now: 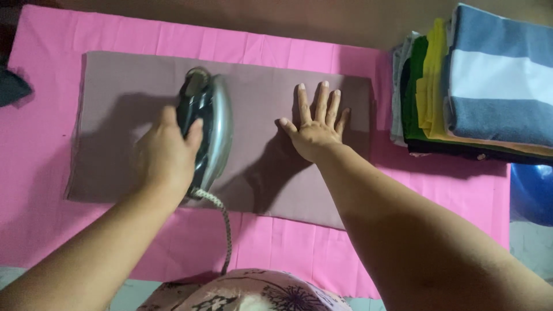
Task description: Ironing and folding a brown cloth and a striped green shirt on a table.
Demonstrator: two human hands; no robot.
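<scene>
Left hand (164,152) grips iron (206,129), nose toward 12 o'clock; right hand (314,129) splayed flat on mauve cloth (127,86) at its 3 o'clock.

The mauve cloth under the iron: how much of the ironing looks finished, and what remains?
Done: a stack of folded clothes lies at the right on the pink sheet. In hand: the left hand grips the iron on the left half of the mauve cloth, while the right hand lies flat on the right half. Left: the cloth looks smooth but lies unfolded; how much has been pressed cannot be told.
</scene>
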